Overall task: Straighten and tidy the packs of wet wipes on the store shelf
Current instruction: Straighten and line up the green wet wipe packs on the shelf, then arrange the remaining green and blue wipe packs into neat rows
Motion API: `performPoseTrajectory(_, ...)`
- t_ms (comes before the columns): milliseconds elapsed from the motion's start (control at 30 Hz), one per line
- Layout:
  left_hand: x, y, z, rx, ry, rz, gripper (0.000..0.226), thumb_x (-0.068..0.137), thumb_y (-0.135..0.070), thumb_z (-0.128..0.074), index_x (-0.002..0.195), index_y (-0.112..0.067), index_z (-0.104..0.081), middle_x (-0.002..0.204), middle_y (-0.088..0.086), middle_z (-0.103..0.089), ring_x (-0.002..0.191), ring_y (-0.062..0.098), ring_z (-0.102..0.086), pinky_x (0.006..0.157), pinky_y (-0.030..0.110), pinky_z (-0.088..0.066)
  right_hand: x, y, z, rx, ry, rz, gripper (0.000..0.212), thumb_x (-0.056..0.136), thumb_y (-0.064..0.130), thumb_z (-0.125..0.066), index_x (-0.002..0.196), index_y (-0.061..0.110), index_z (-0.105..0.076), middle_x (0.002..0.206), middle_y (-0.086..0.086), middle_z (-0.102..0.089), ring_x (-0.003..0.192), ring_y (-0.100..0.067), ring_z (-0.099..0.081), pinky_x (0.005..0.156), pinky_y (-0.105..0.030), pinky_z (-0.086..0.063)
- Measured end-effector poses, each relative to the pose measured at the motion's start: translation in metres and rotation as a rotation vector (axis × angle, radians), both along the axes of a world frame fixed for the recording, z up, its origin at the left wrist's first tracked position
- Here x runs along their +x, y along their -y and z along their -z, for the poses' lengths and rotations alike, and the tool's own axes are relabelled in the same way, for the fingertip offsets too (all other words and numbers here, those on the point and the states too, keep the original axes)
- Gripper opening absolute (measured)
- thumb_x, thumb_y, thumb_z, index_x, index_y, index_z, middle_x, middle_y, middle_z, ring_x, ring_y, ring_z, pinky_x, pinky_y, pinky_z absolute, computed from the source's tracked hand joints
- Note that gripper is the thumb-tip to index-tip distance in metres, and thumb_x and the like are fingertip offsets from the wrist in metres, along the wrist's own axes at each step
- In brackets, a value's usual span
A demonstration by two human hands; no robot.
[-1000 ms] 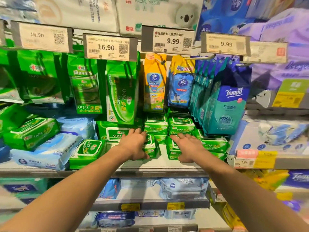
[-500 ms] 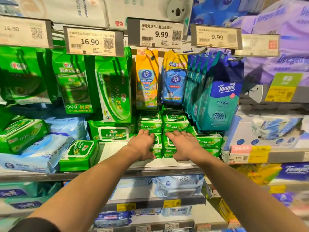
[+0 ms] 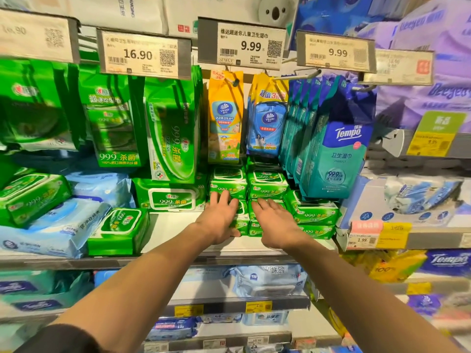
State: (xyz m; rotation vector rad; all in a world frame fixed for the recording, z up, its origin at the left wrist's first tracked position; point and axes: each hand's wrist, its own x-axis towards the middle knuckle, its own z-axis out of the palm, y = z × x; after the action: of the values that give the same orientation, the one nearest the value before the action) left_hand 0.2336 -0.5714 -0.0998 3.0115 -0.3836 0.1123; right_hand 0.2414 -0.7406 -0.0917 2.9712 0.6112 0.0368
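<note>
left hand and right hand, fingers extended flat, press the lower green wipe packs; upper green packs sit just beyond the fingertips.

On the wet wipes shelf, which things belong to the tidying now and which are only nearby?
In the job:
- left hand and right hand, flat on the small green stacks
- leaning green pack
- tilted green pack

Only nearby:
- hanging Tempo packs
- yellow Vinda pack
- price tags
- tissue box
</note>
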Motion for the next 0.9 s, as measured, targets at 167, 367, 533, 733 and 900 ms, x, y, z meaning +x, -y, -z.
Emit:
performPoseTrajectory(167,0.001,0.004,0.002,0.035,0.007,0.001,0.077,0.079,-0.048,-0.073,0.135,-0.011,-0.035,0.137,0.012,-0.028,0.123,0.035,-0.026,0.105,0.051,-0.036,-0.002,0.003,0.012,-0.004,-0.001,-0.014,0.092,0.085,0.000,-0.056,0.155,0.010,0.004,0.162,-0.012,0.009,0.149,-0.032,0.010,0.121,-0.042,0.003)
performPoseTrajectory(367,-0.001,0.010,0.003,0.099,-0.004,-0.007,0.075,0.084,-0.048,-0.066,0.139,-0.013,-0.028,0.145,0.010,-0.022,0.132,0.038,-0.022,0.107,0.057,-0.033,-0.006,0.004,0.019,0.098,0.049,-0.023,0.093,0.081,-0.001,-0.053,0.154,0.011,0.002,0.162,-0.011,0.009,0.148,-0.029,0.014,0.119,-0.041,0.007)
performPoseTrajectory(533,-0.006,0.012,0.006,0.118,0.022,-0.012,0.073,0.088,-0.048,-0.061,0.141,-0.015,-0.024,0.147,0.009,-0.022,0.136,0.034,-0.020,0.110,0.061,-0.028,-0.008,0.003,0.021,0.114,0.088,-0.016,0.093,0.077,0.004,-0.058,0.154,0.012,-0.005,0.159,-0.011,-0.006,0.148,-0.029,0.001,0.121,-0.040,0.001)
performPoseTrajectory(733,-0.026,-0.003,0.012,0.048,0.060,-0.034,0.084,0.092,-0.047,-0.053,0.152,-0.013,-0.005,0.160,0.007,-0.009,0.147,0.028,-0.005,0.118,0.058,-0.006,-0.005,0.006,0.027,0.074,0.141,-0.026,0.092,0.075,0.012,-0.058,0.153,0.012,-0.010,0.155,-0.009,-0.017,0.147,-0.028,-0.009,0.121,-0.039,-0.006)
performPoseTrajectory(900,-0.055,-0.066,-0.001,-0.010,0.154,-0.088,0.078,0.089,-0.047,-0.055,0.148,-0.009,-0.021,0.153,0.016,-0.021,0.144,0.033,-0.013,0.118,0.051,-0.017,-0.005,0.008,0.029,-0.008,0.131,-0.002,0.095,0.073,0.013,-0.055,0.154,0.015,-0.003,0.158,-0.008,-0.012,0.148,-0.027,-0.005,0.121,-0.040,-0.004)
